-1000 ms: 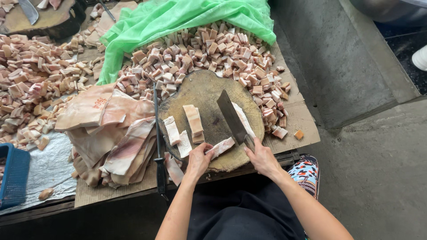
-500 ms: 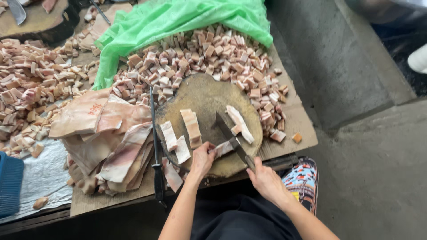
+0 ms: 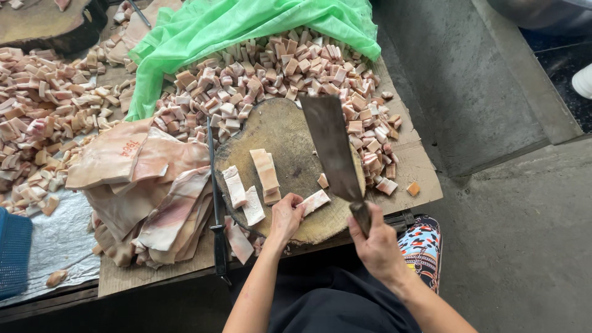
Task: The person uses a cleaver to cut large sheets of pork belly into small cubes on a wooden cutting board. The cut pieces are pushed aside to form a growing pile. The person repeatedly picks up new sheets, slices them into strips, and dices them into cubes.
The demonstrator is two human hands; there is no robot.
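Head view: the right hand [image 3: 377,245] is wrapped tight around the dark handle of a broad, dull grey steel cleaver [image 3: 333,148], whose blade is raised and angled up and away over the round, worn wooden chopping block [image 3: 283,129]. The left hand [image 3: 285,216] lies at the near edge of the block, its fingers curled down onto the end of a pale pink strip of pork with white fat [image 3: 314,201], pinning it flat to the wood. Just left of that hand lie three more cut strips of the same meat [image 3: 266,174], side by side on the block. A long, thin dark knife [image 3: 216,203] rests along the block's left edge. Beyond it sits a stack of large pinkish pork-skin slabs [image 3: 142,185] on brown cardboard [image 3: 419,172]. Behind the block spreads a heap of small pink and white meat cubes [image 3: 271,74], partly covered by a bright green plastic sheet [image 3: 246,24].
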